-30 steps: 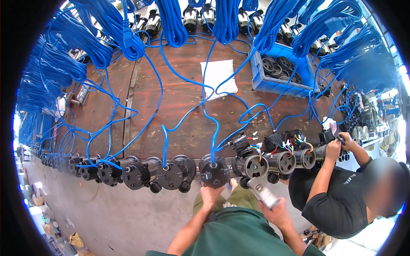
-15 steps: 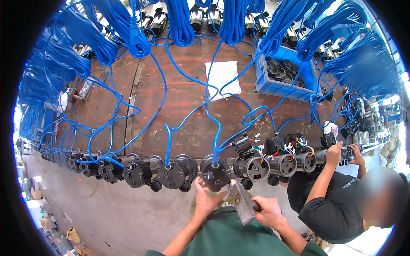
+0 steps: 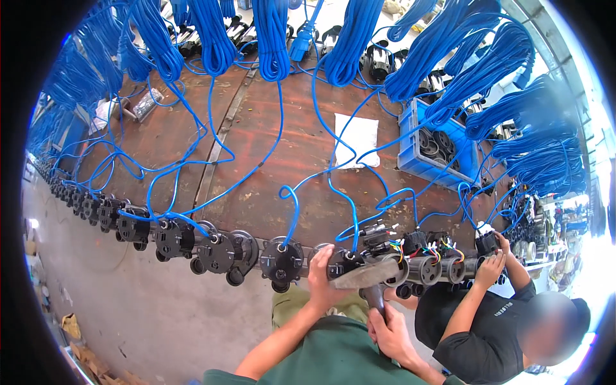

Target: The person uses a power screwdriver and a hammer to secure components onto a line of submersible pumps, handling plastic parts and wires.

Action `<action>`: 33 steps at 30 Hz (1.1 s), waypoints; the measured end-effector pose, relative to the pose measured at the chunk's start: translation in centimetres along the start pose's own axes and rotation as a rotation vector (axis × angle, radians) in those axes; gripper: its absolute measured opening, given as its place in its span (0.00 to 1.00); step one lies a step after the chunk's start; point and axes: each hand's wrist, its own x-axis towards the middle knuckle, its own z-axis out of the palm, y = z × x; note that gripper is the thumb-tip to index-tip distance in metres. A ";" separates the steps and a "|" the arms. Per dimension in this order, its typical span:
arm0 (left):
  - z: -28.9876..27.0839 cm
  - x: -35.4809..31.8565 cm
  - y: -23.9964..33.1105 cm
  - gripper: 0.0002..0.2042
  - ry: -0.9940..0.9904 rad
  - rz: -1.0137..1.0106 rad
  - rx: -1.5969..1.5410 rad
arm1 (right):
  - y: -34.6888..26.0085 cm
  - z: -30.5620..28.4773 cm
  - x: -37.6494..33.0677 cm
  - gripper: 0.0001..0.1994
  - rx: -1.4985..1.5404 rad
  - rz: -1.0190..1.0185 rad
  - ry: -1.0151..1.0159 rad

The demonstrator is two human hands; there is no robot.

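My right hand (image 3: 393,333) is closed round the handle of a hammer (image 3: 364,276). Its broad metal head is raised in front of a motor with a black end cover (image 3: 343,262), hiding part of it. My left hand (image 3: 325,285) grips that cover's left side, its fingers reaching up along the edge; the hammer head hides some of the grip. A blue cable (image 3: 355,221) runs from the cover. To the left stands another motor with a black cover (image 3: 281,262). On the right are open motor housings (image 3: 421,270) with coloured wires and black boxes.
Motors line the bench's near edge. A blue crate (image 3: 443,174) of round metal parts and a white packet (image 3: 357,140) lie on the brown bench (image 3: 256,186). Bundled blue cables (image 3: 273,45) hang overhead. At the right, a person in black (image 3: 481,327) handles a motor part.
The view has shifted, moving the row of motors leftward. My right hand has raised and turned the hammer toward the cover. My left hand has moved up onto the cover's side.
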 end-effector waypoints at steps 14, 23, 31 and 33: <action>0.8 -0.5 -0.9 0.47 0.023 -0.045 -0.084 | -2.4 3.8 -0.4 0.15 -0.036 0.051 0.076; 1.2 -0.9 -0.8 0.44 0.032 -0.036 -0.043 | 3.3 4.8 2.0 0.19 -0.240 -0.066 0.214; 1.1 -0.3 0.3 0.54 -0.025 -0.084 -0.028 | 2.9 -4.3 0.5 0.19 0.373 0.010 0.160; 1.1 -0.6 0.8 0.55 -0.049 -0.137 -0.078 | 5.2 -7.8 2.0 0.19 0.357 -0.130 0.342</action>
